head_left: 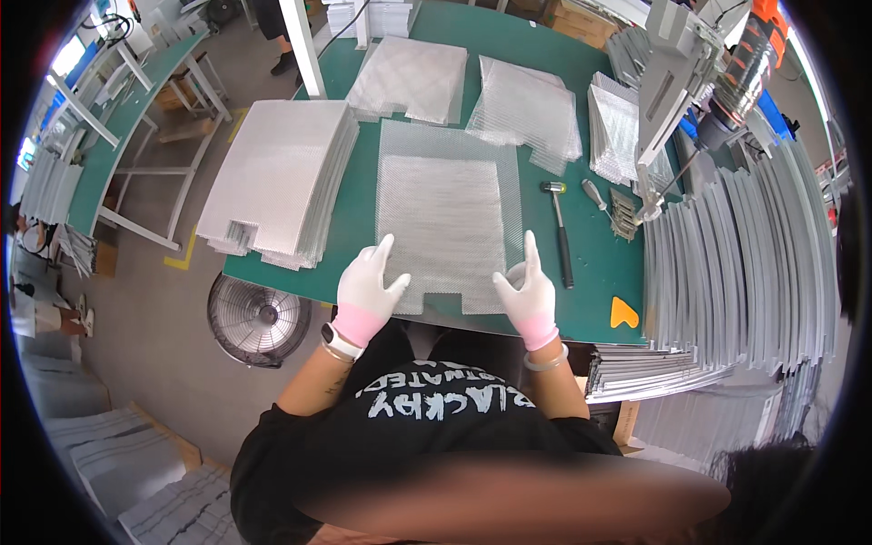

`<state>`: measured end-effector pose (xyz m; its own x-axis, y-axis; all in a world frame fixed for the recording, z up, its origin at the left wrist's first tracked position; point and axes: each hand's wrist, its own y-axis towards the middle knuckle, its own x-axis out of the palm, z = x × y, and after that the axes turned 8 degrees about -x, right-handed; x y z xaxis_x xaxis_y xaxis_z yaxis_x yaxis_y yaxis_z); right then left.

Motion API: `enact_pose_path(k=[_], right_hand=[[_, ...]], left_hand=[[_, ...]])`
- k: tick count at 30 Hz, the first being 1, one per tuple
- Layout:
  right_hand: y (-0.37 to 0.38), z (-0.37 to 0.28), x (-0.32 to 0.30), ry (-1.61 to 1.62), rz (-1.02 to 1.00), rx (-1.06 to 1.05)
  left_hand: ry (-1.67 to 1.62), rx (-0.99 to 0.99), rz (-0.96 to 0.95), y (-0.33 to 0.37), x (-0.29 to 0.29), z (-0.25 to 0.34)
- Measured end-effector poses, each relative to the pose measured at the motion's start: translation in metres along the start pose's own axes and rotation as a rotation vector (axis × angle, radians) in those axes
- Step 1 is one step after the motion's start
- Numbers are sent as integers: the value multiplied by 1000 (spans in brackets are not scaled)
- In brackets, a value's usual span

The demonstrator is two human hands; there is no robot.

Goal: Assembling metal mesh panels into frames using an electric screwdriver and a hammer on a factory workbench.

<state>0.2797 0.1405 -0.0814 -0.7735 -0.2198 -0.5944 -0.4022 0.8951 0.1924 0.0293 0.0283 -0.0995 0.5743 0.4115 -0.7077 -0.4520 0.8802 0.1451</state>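
Note:
A silvery mesh sheet with a notch in its near edge lies before me on the green table, over a slightly larger mesh sheet whose border shows at the top and right. My left hand, in a white glove with a pink cuff, is at the near left edge of the mesh, index finger and thumb stretched apart. Gloved the same way, my right hand is at the near right edge, its index finger pointing forward and thumb spread. The other fingers of both hands are partly hidden.
White notched panels are stacked at left. Mesh piles lie behind. To the right are a hammer, a screwdriver, an orange scraper, grey frames and a mounted power driver. A fan stands below left.

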Motion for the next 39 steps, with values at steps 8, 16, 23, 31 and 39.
enact_pose_path(k=[8,16,23,31,39], right_hand=[[3,47,33,-316,-104,8],[-4,74,42,-346,-90,-106],[11,63,29,-309,-256,-6],[88,67,-39,-329,-93,-132],[119,84,-54,-388,-256,-43]], left_hand=[[370,-43,-119,4,26,-17],[362,-22,-107,1,30,-26],[299,-29,-106,5,32,-29],[316,-159,-151,12,20,-20],[405,-109,-65,5,26,-16]])
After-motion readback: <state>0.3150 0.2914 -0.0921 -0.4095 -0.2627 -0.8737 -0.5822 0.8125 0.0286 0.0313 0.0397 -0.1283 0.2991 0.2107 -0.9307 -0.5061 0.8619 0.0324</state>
